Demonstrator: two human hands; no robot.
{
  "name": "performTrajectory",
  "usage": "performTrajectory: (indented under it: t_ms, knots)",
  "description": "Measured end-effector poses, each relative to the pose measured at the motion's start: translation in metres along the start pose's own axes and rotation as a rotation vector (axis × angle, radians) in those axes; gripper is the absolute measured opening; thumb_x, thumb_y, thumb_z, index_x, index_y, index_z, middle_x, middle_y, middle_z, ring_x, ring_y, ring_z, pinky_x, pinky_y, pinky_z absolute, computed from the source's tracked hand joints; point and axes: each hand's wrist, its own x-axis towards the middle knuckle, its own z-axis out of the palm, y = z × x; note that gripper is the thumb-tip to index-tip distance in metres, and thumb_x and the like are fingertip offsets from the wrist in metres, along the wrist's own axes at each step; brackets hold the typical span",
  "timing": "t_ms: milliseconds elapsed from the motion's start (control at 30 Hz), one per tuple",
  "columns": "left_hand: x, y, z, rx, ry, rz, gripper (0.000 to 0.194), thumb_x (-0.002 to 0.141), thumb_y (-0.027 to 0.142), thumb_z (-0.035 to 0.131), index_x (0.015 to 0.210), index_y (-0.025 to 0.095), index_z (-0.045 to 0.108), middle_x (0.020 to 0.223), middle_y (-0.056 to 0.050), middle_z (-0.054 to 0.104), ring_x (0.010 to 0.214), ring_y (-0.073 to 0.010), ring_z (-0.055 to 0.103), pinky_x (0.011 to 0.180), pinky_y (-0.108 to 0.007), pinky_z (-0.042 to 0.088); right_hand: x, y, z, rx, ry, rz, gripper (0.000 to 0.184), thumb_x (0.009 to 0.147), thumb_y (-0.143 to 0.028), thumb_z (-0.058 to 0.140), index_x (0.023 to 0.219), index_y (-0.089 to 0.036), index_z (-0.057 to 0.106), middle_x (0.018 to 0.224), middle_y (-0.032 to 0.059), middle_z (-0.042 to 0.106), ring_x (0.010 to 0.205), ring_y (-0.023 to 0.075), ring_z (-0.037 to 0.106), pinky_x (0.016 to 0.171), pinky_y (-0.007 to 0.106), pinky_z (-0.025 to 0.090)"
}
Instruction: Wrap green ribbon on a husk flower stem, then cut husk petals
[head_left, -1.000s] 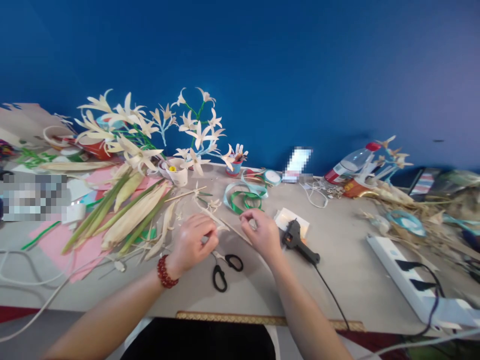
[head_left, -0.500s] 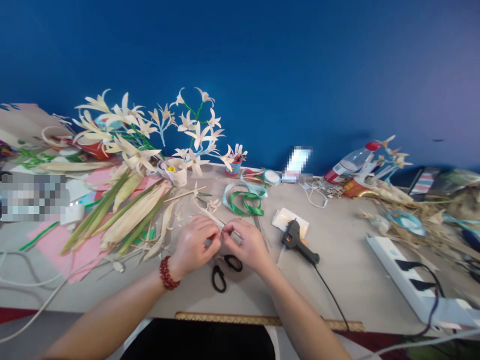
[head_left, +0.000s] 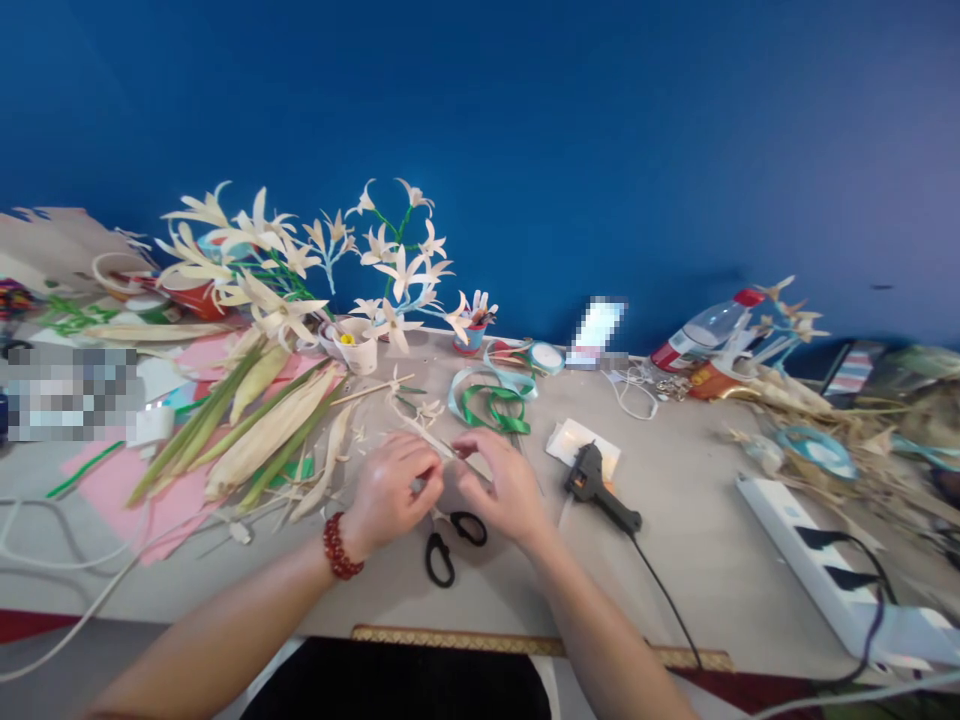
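Observation:
My left hand [head_left: 397, 487], with a red beaded bracelet [head_left: 343, 546] at its wrist, is closed in a pinch. What its fingertips hold is too small to make out. Just to its right, my right hand [head_left: 504, 487] has thumb and forefinger apart. A narrow pale strip [head_left: 425, 432] runs behind the fingertips; I cannot tell whether either hand touches it. Below the hands lie scissors [head_left: 440, 560] with black handles, their blades mostly hidden. Beyond the hands are a loop of green ribbon [head_left: 495, 408] and small pale petal pieces [head_left: 427, 411].
A black glue gun [head_left: 600, 488] rests by a white pad at right. Corn husks [head_left: 274, 430] lie on pink paper at left. Pale husk flowers [head_left: 401, 270] stand behind in cups. A power strip [head_left: 795, 560], a tilted bottle [head_left: 697, 332] and a lit phone [head_left: 596, 330] are farther right.
My right thumb and forefinger have parted from their pinch and moved slightly away from the left fingertips. My left hand keeps its pinch. The whole view has shifted slightly.

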Motion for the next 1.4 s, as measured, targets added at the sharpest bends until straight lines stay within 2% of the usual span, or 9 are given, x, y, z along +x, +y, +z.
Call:
performTrajectory:
  t_ms: [100,200,500,600,833,1133,1267,1333,1400]
  knots:
    - [0.0,0.001,0.0,0.002,-0.015,0.009,0.018,0.087,0.017,0.048,0.069,0.019,0.049,0.067,-0.002,0.054,0.07,-0.0174,0.049,0.072,-0.034,0.042,-0.001,-0.009,0.011,0.012,-0.054,0.022,0.006,0.085,-0.02,0.054,0.088,-0.02,0.059,0.082,0.0038,0.065,0.08,0.0201,0.06,0.072,0.028,0.045]
    - [0.0,0.001,0.0,-0.001,-0.014,0.009,0.018,0.087,0.017,0.048,0.068,0.02,0.049,0.066,-0.001,0.054,0.069,-0.0175,0.049,0.072,-0.034,0.042,-0.002,-0.008,0.016,0.022,-0.038,0.058,0.009,0.086,-0.02,0.054,0.078,-0.021,0.059,0.074,0.0017,0.064,0.073,0.018,0.059,0.067,0.026,0.044]
    - [0.0,0.0,-0.002,-0.014,0.078,-0.037,0.019,0.085,0.017,0.047,0.066,0.02,0.049,0.064,-0.001,0.05,0.066,-0.0167,0.047,0.067,-0.032,0.041,0.001,0.008,-0.001,0.033,0.103,0.109,0.008,0.084,-0.016,0.053,0.087,-0.02,0.059,0.084,0.0043,0.065,0.08,0.02,0.062,0.073,0.03,0.046]
    - [0.0,0.0,-0.001,0.007,0.014,-0.007,0.018,0.086,0.017,0.048,0.068,0.019,0.05,0.066,-0.002,0.054,0.069,-0.0172,0.049,0.069,-0.032,0.042,0.0,-0.001,0.003,0.058,0.007,0.034,0.018,0.084,-0.019,0.054,0.102,-0.019,0.058,0.096,0.0067,0.065,0.088,0.0213,0.061,0.08,0.032,0.047]
    - [0.0,0.0,0.0,0.018,-0.026,0.013,0.018,0.086,0.017,0.047,0.068,0.019,0.049,0.067,-0.002,0.055,0.069,-0.0175,0.05,0.07,-0.033,0.041,-0.001,-0.011,0.01,0.064,-0.071,0.006,0.007,0.084,-0.02,0.053,0.09,-0.02,0.058,0.084,0.0045,0.065,0.082,0.0206,0.06,0.075,0.03,0.047]
    - [0.0,0.0,-0.001,0.025,-0.004,0.01,0.018,0.085,0.017,0.048,0.067,0.02,0.05,0.064,-0.001,0.053,0.068,-0.0171,0.049,0.07,-0.032,0.042,0.0,0.004,0.009,-0.016,-0.028,0.05,0.008,0.085,-0.018,0.055,0.081,-0.021,0.061,0.075,0.0013,0.065,0.072,0.0176,0.06,0.068,0.026,0.044]
    - [0.0,-0.001,-0.003,0.007,0.06,-0.027,0.019,0.084,0.016,0.048,0.066,0.019,0.049,0.063,0.0,0.05,0.065,-0.0161,0.047,0.067,-0.031,0.041,0.002,0.017,-0.005,-0.152,0.138,0.11,0.008,0.083,-0.018,0.055,0.079,-0.02,0.061,0.074,0.0032,0.065,0.07,0.0196,0.06,0.067,0.028,0.044]
    - [0.0,-0.002,-0.004,0.006,0.074,-0.042,0.019,0.085,0.017,0.048,0.066,0.02,0.049,0.063,0.0,0.049,0.065,-0.0162,0.047,0.066,-0.031,0.041,0.002,0.017,-0.009,-0.14,0.193,0.113,0.008,0.084,-0.018,0.053,0.082,-0.02,0.061,0.077,0.0047,0.066,0.074,0.0206,0.061,0.068,0.029,0.045]
    - [0.0,-0.001,-0.003,0.012,0.044,-0.024,0.019,0.085,0.017,0.048,0.067,0.019,0.05,0.064,-0.001,0.051,0.066,-0.0167,0.048,0.066,-0.031,0.041,0.001,0.011,-0.009,-0.067,0.127,0.04,0.011,0.085,-0.019,0.053,0.093,-0.019,0.06,0.086,0.0064,0.066,0.081,0.0216,0.061,0.074,0.031,0.047]
